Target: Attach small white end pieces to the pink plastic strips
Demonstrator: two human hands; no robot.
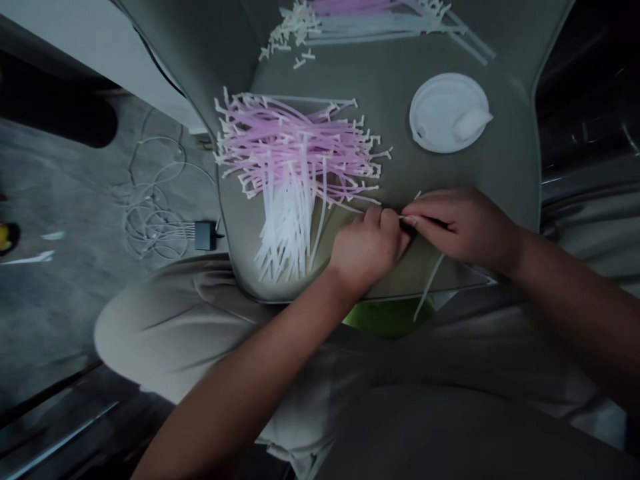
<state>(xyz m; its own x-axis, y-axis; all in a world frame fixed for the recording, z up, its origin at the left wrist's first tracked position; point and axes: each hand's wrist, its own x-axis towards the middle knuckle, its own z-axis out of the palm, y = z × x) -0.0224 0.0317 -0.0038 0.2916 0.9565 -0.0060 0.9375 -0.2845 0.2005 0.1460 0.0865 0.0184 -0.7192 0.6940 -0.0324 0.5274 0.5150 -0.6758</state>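
My left hand (367,241) is closed on a thin white tube near the front of the grey chair seat (385,177). Just right of it, my right hand (457,223) pinches a small white connector (401,217), and the fingertips of both hands nearly meet. A thin translucent tube (429,287) hangs below my right hand over the seat's front edge. To the left lies a pile of pink tubes (310,143) with white ends, and white tubes (287,227) lie across its front. The exact joint between my fingers is too small to make out.
A round white dish (440,100) with white material in it sits at the seat's right. More tubes (370,27) and loose white connectors (295,27) lie at the back. A coiled cable (150,223) and black adapter (205,235) are on the floor. Something green (390,319) shows below the seat.
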